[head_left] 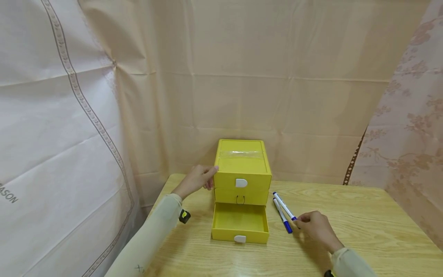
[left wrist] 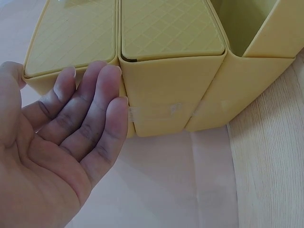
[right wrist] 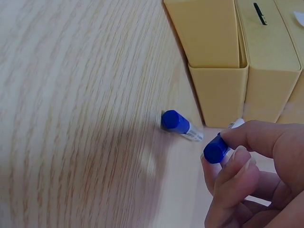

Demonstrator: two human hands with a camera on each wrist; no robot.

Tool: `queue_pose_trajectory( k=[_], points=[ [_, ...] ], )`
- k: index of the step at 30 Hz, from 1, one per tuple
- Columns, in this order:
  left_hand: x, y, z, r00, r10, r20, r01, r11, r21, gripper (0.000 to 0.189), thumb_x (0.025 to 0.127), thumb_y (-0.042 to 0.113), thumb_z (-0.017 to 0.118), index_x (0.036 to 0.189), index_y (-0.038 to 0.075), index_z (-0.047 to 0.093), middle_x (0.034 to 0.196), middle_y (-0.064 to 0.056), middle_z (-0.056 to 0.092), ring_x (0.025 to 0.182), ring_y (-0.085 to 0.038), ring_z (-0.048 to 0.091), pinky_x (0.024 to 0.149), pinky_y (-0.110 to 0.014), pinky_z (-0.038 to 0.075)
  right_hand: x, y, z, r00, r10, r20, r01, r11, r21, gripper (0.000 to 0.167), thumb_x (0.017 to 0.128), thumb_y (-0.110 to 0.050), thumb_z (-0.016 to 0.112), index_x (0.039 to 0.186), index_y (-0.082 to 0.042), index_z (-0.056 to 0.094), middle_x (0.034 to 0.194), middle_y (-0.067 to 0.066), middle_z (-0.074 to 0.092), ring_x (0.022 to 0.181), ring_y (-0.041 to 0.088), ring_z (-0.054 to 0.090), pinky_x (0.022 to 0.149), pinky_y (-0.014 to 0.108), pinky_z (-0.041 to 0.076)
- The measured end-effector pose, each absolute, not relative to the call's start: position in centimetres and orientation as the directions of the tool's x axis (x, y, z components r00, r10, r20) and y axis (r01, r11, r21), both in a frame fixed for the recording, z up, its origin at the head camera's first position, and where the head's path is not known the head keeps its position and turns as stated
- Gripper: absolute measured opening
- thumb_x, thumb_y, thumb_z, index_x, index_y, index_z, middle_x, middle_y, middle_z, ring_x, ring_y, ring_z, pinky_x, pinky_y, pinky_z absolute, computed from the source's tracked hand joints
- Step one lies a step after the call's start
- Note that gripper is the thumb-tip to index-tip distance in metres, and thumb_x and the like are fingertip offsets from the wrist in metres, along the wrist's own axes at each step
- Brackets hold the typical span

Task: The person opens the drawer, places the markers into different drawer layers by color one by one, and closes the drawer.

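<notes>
On the wooden table stands a yellow three-drawer box (head_left: pixel 243 179), its bottom drawer (head_left: pixel 240 223) pulled out. My left hand (head_left: pixel 198 179) rests at the box's upper left edge; in the left wrist view, the loosely bent fingers (left wrist: pixel 111 78) lie against its side. To the right, my right hand (head_left: pixel 317 227) pinches the blue cap end of a white marker (head_left: pixel 284 205) between thumb and fingers. A second white marker with a blue cap (head_left: pixel 283 216) lies beside it, and the far ends nearly meet. In the right wrist view, the held cap (right wrist: pixel 216 149) shows at my fingertips.
White tabs mark the top drawer (head_left: pixel 241 183) and bottom drawer; a dark loop (head_left: pixel 240 199) hangs on the middle one. Clear tape crosses the box's top. Beige cloth (head_left: pixel 242 77) hangs behind the table (head_left: pixel 363 219), with a pale cloth (head_left: pixel 62 154) at left.
</notes>
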State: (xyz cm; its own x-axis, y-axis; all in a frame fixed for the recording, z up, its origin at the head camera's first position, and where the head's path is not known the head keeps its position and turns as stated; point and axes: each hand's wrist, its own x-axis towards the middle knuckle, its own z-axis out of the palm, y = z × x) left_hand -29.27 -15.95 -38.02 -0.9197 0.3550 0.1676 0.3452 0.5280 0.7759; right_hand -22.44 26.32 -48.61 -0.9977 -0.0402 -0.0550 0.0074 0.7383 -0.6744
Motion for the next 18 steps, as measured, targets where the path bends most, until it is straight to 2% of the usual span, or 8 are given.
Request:
queue_pose_trajectory(
  k=[6,9,15,18],
  points=[
    [-29.25,-15.9,-37.99,-0.92,0.358,0.162,0.343,0.529,0.777,0.056,0.107,0.053,0.048,0.079,0.009,0.068,0.071,-0.008,0.069,0.066,-0.029,0.07,0.065,-0.037,0.059,-22.18,26.05,-48.68,-0.998,-0.051,-0.044,-0.007,0.732,-0.681,0.015,0.094,-0.022,0.075,0.083,-0.011,0.078,0.075,-0.001,0.067,0.066,0.016,0.05,0.056,0.029,0.039],
    [-29.22,-15.88,-37.95,-0.919,0.36,0.162,0.344,0.527,0.778,0.056,0.107,0.053,0.048,0.079,0.009,0.068,0.071,-0.008,0.069,0.066,-0.028,0.07,0.066,-0.04,0.06,-21.95,25.85,-48.57,-0.997,-0.047,-0.059,0.008,0.718,-0.696,0.014,0.094,-0.02,0.074,0.084,-0.011,0.078,0.071,0.0,0.064,0.062,0.016,0.051,0.052,0.027,0.04],
    [-29.29,-15.92,-37.96,-0.916,0.367,0.161,0.344,0.512,0.787,0.056,0.108,0.052,0.048,0.08,0.008,0.068,0.072,-0.011,0.07,0.066,-0.03,0.07,0.074,-0.055,0.059,-21.64,25.59,-48.27,-0.997,-0.045,-0.064,0.014,0.698,-0.716,0.013,0.095,-0.018,0.073,0.088,-0.008,0.078,0.071,0.001,0.066,0.057,0.015,0.051,0.047,0.027,0.041],
    [-29.37,-16.0,-38.09,-0.917,0.366,0.161,0.342,0.51,0.789,0.057,0.107,0.054,0.047,0.08,0.008,0.068,0.072,-0.011,0.07,0.067,-0.03,0.07,0.075,-0.057,0.059,-21.51,25.52,-48.13,-0.997,-0.039,-0.071,0.024,0.692,-0.722,0.014,0.095,-0.019,0.073,0.09,-0.007,0.078,0.071,0.002,0.066,0.054,0.014,0.05,0.046,0.027,0.041]
  ],
)
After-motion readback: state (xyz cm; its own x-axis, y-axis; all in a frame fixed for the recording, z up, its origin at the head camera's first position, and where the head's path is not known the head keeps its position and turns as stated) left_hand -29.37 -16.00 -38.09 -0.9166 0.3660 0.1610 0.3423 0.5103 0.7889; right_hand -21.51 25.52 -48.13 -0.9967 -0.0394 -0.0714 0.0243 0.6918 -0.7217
